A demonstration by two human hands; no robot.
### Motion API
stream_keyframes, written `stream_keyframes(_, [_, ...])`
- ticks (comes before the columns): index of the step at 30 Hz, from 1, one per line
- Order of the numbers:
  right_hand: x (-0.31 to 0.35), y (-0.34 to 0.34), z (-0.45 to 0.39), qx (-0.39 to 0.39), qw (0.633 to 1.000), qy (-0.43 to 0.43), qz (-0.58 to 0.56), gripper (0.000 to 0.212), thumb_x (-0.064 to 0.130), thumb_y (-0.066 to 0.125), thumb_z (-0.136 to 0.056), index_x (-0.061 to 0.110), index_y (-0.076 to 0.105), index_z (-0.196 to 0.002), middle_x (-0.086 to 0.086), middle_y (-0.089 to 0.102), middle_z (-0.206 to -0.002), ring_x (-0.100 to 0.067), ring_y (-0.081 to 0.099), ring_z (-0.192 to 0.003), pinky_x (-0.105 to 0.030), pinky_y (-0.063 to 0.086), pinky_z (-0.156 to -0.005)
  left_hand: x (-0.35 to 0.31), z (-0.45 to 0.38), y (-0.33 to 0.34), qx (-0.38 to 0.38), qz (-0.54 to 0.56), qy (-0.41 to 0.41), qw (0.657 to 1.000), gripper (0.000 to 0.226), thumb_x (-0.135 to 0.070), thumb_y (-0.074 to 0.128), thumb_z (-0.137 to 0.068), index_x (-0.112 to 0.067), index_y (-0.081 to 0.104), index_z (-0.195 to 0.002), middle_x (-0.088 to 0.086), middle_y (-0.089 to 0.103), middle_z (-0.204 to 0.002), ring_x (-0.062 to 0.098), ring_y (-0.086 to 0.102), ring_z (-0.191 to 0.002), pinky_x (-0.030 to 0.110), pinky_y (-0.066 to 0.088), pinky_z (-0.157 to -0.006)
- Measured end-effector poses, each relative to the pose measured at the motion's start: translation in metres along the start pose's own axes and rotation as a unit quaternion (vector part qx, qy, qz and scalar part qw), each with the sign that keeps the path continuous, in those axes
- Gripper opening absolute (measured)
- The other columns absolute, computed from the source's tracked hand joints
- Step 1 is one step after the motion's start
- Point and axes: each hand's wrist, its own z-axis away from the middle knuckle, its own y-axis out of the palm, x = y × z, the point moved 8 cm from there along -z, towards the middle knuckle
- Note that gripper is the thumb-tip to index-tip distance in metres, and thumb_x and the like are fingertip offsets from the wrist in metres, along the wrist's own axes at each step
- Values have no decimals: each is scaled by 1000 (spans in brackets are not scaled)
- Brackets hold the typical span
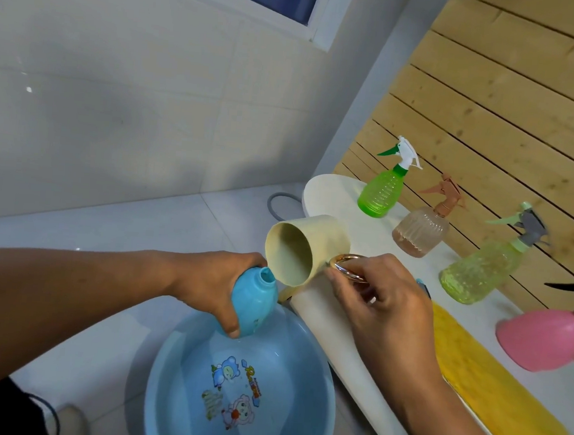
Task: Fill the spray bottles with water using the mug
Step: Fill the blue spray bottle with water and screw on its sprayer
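Two hands: both busy over the round blue plastic basin [170,373] of water.
Left hand [215,287]: clenched round the blue plastic bottle [253,300], cap off, tilted, neck up by the mug's rim.
Right hand [381,310]: fingers pinching the copper ring handle [347,266] of the cream cylindrical mug [305,253], tipped mouth-down at the bottle's opening.
White table [335,200]: green spray bottle [382,194], peach ribbed spray bottle [422,231], yellow-green spray bottle [480,270] and pink spray bottle [540,340] stand in a row, capped.
Yellow cloth [491,391]: lying beside the pink one.

Basin [171,362] print: lettering illegible
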Motion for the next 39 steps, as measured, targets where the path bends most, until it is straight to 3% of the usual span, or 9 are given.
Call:
stream_keyframes(10, [10, -3, -1, -15, 998, -37, 39, 25, 43, 64, -91, 22, 76, -95, 8, 63, -86, -15, 58, -75, -41, 52, -67, -1, -2, 0, 1, -2, -2, 1000, 91, -35, 100, -62, -45, 43, -134, -19, 61, -119, 6, 64, -108, 25, 60, -87])
stream_keyframes(15, [15, -5, 0, -29, 995, -67, 69, 12, 32, 72, -90, 21, 75, -96, 7, 63, -88, -16, 56, -78, -37, 50, -68, -2, -2, -1, 0, -4, -5, 1000, 76, -34, 100, -64, -53, 42, -109, -22, 59, -111, 3, 63, -102, 13, 52, -73])
stream_keyframes(24, [24, -5, 4, -45, 982, -130, 132, 17, 32, 68, -93, 17, 76, -96, 1, 64, -88, -24, 57, -78, -32, 43, -70, -8, 0, -1, 3, 0, -1, 1000, 89, -36, 99, -64, -46, 44, -133, -20, 60, -119, 5, 63, -108, 23, 60, -86])
stream_keyframes(27, [16, -3, 3, -39, 990, -89, 106, 13, 32, 70, -95, 19, 75, -95, 4, 64, -88, -20, 57, -79, -32, 45, -69, -8, 0, -1, 3, -6, -4, 1000, 86, -35, 99, -65, -44, 44, -131, -20, 59, -118, 5, 62, -108, 20, 57, -82])
stream_keyframes(30, [-6, -6, -2, -33, 998, 33, 32, 15, 40, 72, -90, 25, 74, -91, 11, 63, -84, -7, 58, -77, -26, 46, -67, -7, -1, 2, 1, -1, -12, 1000, 85, -35, 99, -65, -43, 44, -129, -20, 58, -117, 4, 62, -106, 17, 55, -78])
stream_keyframes(34, [-45, -11, -6, -22, 980, 186, -74, 20, 43, 71, -90, 26, 70, -79, 11, 62, -73, -6, 55, -69, -26, 37, -62, -8, -6, 10, 9, 9, -11, 1000, 85, -34, 99, -64, -45, 44, -127, -19, 58, -119, 5, 62, -108, 18, 57, -80])
stream_keyframes(37, [-50, -17, -7, -31, 982, 178, -57, 19, 42, 72, -89, 27, 69, -78, 11, 61, -72, -7, 55, -69, -29, 39, -65, -13, -8, 15, 12, 23, -6, 1000, 83, -31, 99, -65, -44, 45, -127, -19, 59, -118, 4, 62, -108, 17, 57, -79])
stream_keyframes(39, [-42, -19, -7, -31, 993, 112, 13, 12, 41, 72, -89, 31, 70, -82, 13, 63, -81, -6, 59, -77, -32, 45, -69, -16, -10, 17, 14, 28, -4, 1000, 82, -32, 99, -65, -46, 45, -124, -18, 60, -117, 5, 63, -107, 20, 58, -79])
